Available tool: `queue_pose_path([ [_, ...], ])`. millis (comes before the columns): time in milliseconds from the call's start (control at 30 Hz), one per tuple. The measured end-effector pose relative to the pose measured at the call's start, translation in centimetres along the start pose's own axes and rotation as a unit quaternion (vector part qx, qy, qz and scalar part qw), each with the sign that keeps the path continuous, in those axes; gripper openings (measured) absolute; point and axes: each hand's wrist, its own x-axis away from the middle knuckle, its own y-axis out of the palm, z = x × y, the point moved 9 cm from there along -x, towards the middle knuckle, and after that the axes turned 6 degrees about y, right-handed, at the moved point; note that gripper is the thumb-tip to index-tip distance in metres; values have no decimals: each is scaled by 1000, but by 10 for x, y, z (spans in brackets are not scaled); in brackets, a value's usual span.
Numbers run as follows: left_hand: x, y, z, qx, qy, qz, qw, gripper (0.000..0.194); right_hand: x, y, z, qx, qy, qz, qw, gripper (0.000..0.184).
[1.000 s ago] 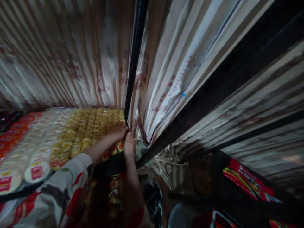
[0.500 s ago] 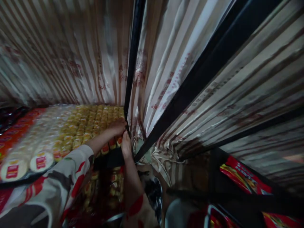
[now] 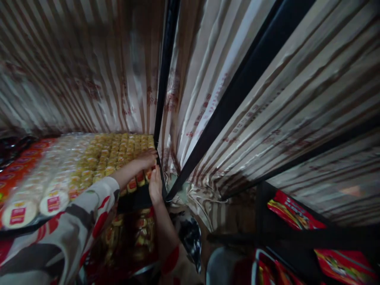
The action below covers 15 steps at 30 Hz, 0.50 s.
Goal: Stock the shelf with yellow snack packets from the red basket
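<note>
Several rows of small gold-wrapped packs (image 3: 118, 152) lie on a dark shelf at the left. My left hand (image 3: 147, 159) reaches across to their far right end, its fingers stretched over the last row by the black post. Just below it, my right hand (image 3: 155, 185) lies flat against the right side of that row, fingers straight and pointing up. Both hands nearly touch at the fingertips. In dim light, the left fingertips are partly blurred, and I see nothing held in either hand.
Left of the gold packs stand rows of clear-wrapped round white packs (image 3: 54, 202) and orange packs (image 3: 20, 166). Black posts (image 3: 225, 105) rise before pleated striped sheeting (image 3: 124, 71). Red packets (image 3: 293, 209) lie on dark shelving at the right; more gold packs (image 3: 145, 229) sit below.
My right hand has lowered slightly and turned flatter against the row's side. My left hand stays at the row's end. The view has shifted a little to the right.
</note>
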Motion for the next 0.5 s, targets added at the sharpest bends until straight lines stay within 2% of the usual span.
queue_pose_path([
  [167,1,3,-2,-3,-21,-2,1000,55,-3,-3,3,-22,-8,1,1000,65],
  [267,4,4,-2,4,-34,10,999,55,-5,-4,6,-37,-12,8,999,65],
  [433,18,-11,3,22,-39,79,996,47,-9,0,12,-55,-20,12,998,65],
  [500,27,-22,10,24,-26,126,991,43,-12,1,14,-58,-34,20,998,64],
])
